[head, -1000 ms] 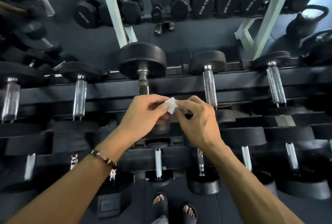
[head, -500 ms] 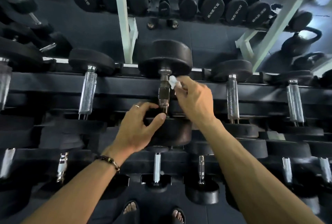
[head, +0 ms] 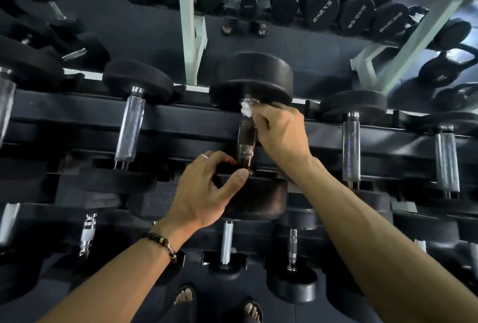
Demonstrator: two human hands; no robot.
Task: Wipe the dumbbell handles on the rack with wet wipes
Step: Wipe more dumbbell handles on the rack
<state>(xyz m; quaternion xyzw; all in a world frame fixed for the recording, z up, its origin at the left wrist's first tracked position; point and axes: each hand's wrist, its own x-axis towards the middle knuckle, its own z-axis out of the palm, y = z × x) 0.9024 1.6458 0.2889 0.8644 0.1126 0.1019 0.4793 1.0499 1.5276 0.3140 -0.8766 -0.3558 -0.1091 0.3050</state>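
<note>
A dark rack [head: 181,120] spans mid-frame, round black dumbbells on it. At centre, the right hand [head: 282,136] pinches a crumpled white wipe [head: 246,111] against the top of a knurled metal handle [head: 246,141]. The left hand [head: 204,190] grips the lower weight head [head: 261,198]. Sandalled feet [head: 219,302] show at bottom.

The right hand [head: 282,136] covers most of the wet wipe [head: 246,110]; only a crumpled white corner shows against the handle [head: 247,144]. That hand's fingertips are hidden behind the handle. The handle's near end is hidden behind the left hand [head: 204,190] thumb. Left of the handle, one dumbbell [head: 7,105] is cut by the picture's edge. Below the handle, the feet [head: 219,304] are cropped at the bottom edge. Weight markings on the far dumbbells are blurred, partly unreadable.
</note>
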